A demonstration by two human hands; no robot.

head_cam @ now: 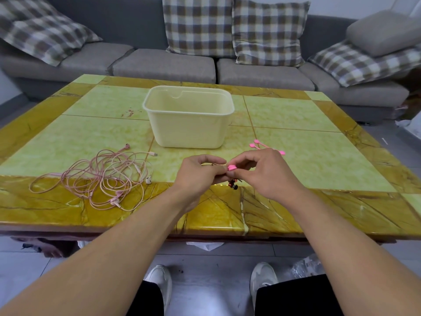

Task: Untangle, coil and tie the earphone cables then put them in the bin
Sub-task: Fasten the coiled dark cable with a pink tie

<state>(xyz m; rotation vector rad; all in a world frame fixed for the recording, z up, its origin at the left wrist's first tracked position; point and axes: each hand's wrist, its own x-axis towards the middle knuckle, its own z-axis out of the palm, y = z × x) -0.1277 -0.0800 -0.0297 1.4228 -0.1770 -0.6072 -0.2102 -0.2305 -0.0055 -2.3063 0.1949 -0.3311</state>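
My left hand (200, 173) and my right hand (262, 171) meet just above the table's near edge. Between them sits a small dark coiled earphone cable (232, 184), mostly hidden by the fingers, with a dark earbud hanging below. My right hand pinches a pink tie (232, 167) against the coil, and my left hand grips the coil. A tangle of pink and white earphone cables (107, 179) lies on the table to the left. A cream plastic bin (189, 117) stands open behind my hands; no cable shows inside it.
Spare pink ties (262, 145) lie right of the bin, partly behind my right hand. The yellow-green tiled table (319, 160) has a grey sofa (164, 65) with checked cushions behind it. My shoes and a plastic bottle (305, 267) are on the floor below.
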